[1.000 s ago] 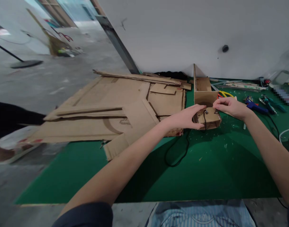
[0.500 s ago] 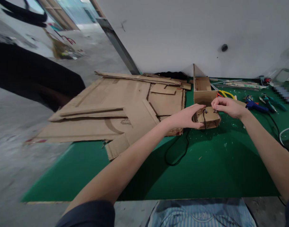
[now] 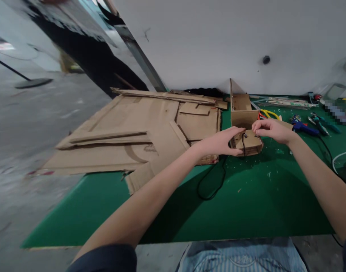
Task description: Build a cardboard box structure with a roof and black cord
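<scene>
On the green tabletop point(image 3: 246, 217), the small cardboard box point(image 3: 251, 143) seems assembled but its black cord point(image 3: 224, 174) lies partly loose, left hand point(image 3: 220, 142) clamped round one end, right hand's point(image 3: 271, 130) fingertip hold unclear.

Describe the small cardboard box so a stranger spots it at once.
On the green table, look just right of the pile of flat cardboard. The small cardboard box is there between the left hand and the right hand. Unlike the open cardboard piece behind it, it has a black cord running across its top and down its front.
</scene>
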Motion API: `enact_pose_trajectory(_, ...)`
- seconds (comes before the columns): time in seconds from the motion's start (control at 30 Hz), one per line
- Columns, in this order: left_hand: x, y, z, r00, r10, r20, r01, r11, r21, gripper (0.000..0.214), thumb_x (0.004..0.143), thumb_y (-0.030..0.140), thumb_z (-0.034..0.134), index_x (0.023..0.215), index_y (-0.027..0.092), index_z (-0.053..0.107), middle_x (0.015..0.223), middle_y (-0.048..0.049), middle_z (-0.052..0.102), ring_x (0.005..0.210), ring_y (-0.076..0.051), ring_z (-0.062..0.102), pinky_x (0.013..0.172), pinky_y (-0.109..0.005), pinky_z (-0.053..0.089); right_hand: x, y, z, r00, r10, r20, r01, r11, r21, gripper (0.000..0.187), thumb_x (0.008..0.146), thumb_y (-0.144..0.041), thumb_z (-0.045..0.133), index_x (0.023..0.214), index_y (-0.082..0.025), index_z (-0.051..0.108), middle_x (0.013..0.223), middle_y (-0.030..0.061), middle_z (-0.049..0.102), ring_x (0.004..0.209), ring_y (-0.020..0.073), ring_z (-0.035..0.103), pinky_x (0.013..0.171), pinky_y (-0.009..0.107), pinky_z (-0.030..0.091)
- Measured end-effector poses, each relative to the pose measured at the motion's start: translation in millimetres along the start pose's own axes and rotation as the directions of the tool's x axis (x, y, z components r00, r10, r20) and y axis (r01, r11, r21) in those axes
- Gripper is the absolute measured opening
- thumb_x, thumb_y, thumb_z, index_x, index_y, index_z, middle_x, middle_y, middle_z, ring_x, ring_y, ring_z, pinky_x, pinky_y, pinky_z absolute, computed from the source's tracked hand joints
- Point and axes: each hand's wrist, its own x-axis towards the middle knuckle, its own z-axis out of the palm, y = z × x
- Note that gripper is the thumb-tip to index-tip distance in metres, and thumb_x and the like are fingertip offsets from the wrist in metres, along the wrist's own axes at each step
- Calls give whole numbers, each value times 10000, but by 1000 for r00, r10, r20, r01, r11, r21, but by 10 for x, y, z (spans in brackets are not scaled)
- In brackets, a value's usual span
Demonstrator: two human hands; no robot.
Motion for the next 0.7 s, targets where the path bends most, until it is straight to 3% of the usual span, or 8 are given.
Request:
enact_pose_trajectory(0.17, -26, 67, -57, 998, 22, -51, -20, 999, 40, 846, 745, 542, 682, 1453, 202, 368, 1486, -103, 459, 1345, -283, 457, 1117, -423, 395, 30, -35, 124, 993, 51, -108, -49, 999, 16, 308, 831, -523, 600, 821, -215, 606, 995, 42, 584, 912, 182, 523, 801, 324, 418)
enact_pose_trajectory(0.3, -70, 150, -172, 962, 56, -266, -40, 997, 66, 810, 731, 494, 705, 1425, 197, 411, 1422, -107, 523, 1282, -284, 519, 1083, -416, 437, 26, -231, 158, 986, 92, -142, -79, 993, 92, 396, 835, -609, 548, 1050, -278, 577, 1031, 25, 583, 902, 189, 542, 754, 315, 440)
enact_pose_trajectory(0.4, -90, 229, -195, 917, 75, -392, -46, 995, 83, 803, 725, 506, 713, 1406, 212, 405, 1412, -117, 514, 1276, -297, 516, 1061, -428, 455, 22, -410, 226, 976, 40, -212, -15, 993, 117, 449, 874, -649, 449, 1158, -315, 545, 1141, 27, 589, 1007, 216, 561, 796, 334, 461)
enact_pose_trajectory(0.53, -81, 359, -56, 896, 53, -442, -7, 995, 104, 808, 688, 499, 754, 1333, 187, 380, 1348, -153, 499, 1212, -315, 527, 991, -464, 486, 11, -585, 373, 893, -144, -427, 77, 982, -171, 458, 873, -649, 455, 1065, -255, 591, 1115, 57, 616, 1044, 239, 553, 881, 369, 433)
enact_pose_trajectory(0.6, -73, 407, 34, 891, 53, -450, -10, 995, 97, 786, 682, 522, 754, 1276, 170, 379, 1283, -158, 501, 1151, -305, 540, 932, -453, 508, 5, -615, 415, 895, -190, -403, 93, 964, -249, 439, 868, -629, 485, 1011, -234, 614, 1067, 62, 637, 1020, 238, 564, 890, 370, 422)
enact_pose_trajectory(0.7, -68, 438, 117, 870, 86, -486, -70, 996, 51, 740, 667, 544, 751, 1192, 173, 385, 1215, -143, 505, 1074, -272, 556, 871, -410, 522, 22, -554, 435, 913, -169, -370, 114, 980, -165, 433, 864, -617, 482, 957, -222, 632, 1047, 63, 654, 995, 233, 580, 872, 359, 430)
